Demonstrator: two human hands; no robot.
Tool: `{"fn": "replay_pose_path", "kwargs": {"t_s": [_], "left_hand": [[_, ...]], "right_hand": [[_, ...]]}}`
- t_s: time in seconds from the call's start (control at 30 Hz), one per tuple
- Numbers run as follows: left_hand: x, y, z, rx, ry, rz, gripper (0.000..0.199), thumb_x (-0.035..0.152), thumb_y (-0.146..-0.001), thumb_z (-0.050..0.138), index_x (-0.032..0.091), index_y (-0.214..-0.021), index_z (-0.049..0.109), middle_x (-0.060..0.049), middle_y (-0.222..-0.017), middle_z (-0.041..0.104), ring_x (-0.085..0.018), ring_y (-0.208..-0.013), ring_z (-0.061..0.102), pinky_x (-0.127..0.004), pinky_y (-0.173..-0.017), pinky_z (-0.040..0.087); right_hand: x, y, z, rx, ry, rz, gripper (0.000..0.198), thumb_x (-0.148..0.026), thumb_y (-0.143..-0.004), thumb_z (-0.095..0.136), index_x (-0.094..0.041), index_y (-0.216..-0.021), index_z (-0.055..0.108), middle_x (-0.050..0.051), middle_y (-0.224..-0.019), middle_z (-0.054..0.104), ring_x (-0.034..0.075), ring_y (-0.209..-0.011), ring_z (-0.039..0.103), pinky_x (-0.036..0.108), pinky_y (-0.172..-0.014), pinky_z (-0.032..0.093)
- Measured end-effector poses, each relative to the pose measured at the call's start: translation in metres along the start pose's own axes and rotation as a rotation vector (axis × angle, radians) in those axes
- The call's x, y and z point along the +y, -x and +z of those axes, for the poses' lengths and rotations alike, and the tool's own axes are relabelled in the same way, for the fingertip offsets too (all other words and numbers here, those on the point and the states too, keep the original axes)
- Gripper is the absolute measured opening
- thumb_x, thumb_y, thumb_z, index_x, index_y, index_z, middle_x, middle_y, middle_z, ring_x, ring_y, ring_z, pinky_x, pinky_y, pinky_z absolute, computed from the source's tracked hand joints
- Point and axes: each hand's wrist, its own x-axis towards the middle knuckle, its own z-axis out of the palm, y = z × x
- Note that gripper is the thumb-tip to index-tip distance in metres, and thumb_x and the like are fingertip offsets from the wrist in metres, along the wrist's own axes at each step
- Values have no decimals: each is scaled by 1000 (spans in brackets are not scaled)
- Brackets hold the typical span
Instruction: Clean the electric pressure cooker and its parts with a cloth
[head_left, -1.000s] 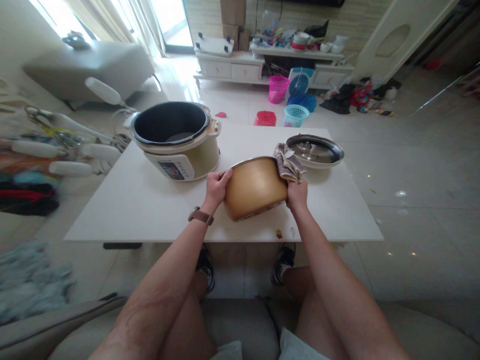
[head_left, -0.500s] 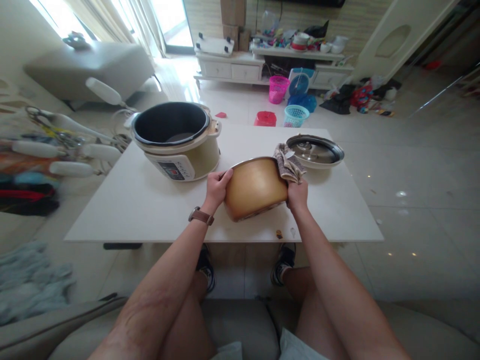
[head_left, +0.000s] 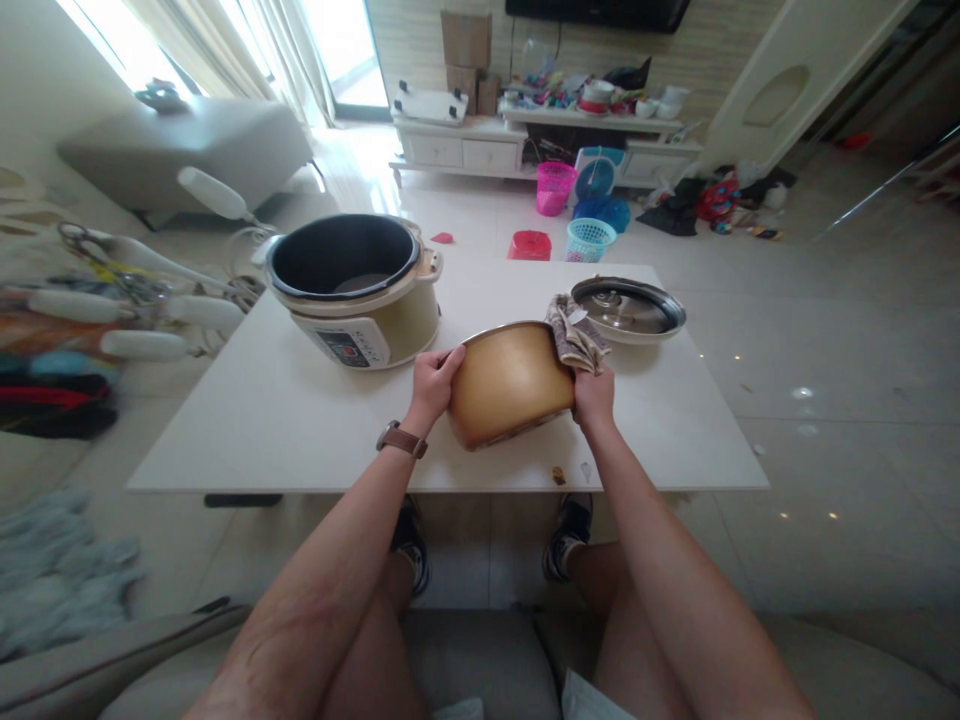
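Observation:
A golden-brown inner pot hangs tilted over the white table, its outer wall and part of its base facing me. My left hand is closed on its left side, thumb near the rim. At the right side, my right hand is closed, holding a brown-and-grey cloth that bunches over the rim; its fingers are partly hidden behind the pot. To the left stands the electric cooker body, uncovered, with a dark interior. A round lid lies with its metal underside up at the back right.
Two small bits, one a brown scrap, lie by the table's front edge. Beyond the table are a red stool, a light-blue basket and a pink basket. White-padded arms of some equipment reach in at left.
The whole view has shifted slightly, with everything sitting a little lower in the picture. My hands keep the same hold, and the pot's tilt looks almost the same.

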Motion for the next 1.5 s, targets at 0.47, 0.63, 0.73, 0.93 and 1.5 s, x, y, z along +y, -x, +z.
{"fn": "replay_pose_path", "kwargs": {"t_s": [0.47, 0.63, 0.73, 0.93, 1.5], "left_hand": [[1, 0, 0, -3, -5, 0, 68, 69, -84, 67, 23, -53, 27, 4, -55, 20, -10, -55, 18, -32, -54, 11], [0, -1, 0, -9, -5, 17, 68, 68, -86, 66, 23, -54, 27, 4, -56, 20, -10, -55, 18, -32, -54, 11], [0, -1, 0, -12, -1, 18, 68, 68, -86, 65, 23, -54, 27, 4, -56, 20, -10, -55, 18, -31, -54, 12], [1, 0, 0, 0, 2, -4, 67, 68, -84, 67, 23, -54, 28, 4, -56, 21, -10, -55, 18, -32, -54, 12], [2, 1, 0, -11, 13, 7, 68, 67, -86, 67, 23, -53, 27, 4, -55, 20, -10, -55, 18, -32, -54, 12]], "right_hand": [[0, 1, 1, -2, -10, 8, 39, -44, -81, 72, -20, -109, 82, 9, -107, 85, 32, -111, 75, 48, -109, 54], [-4, 2, 0, 2, 0, 5, 38, -46, -79, 72, -20, -105, 83, 10, -108, 85, 33, -112, 74, 50, -111, 53], [-8, 3, 0, 12, -10, 3, 39, -45, -79, 72, -20, -106, 83, 9, -103, 85, 33, -110, 75, 51, -109, 54], [-8, 4, 1, 2, -13, 0, 39, -43, -79, 72, -20, -108, 83, 9, -104, 85, 32, -110, 75, 50, -109, 54], [-7, 3, 0, -2, -18, 12, 39, -45, -79, 73, -21, -108, 83, 9, -104, 85, 33, -111, 75, 51, -109, 54]]}}
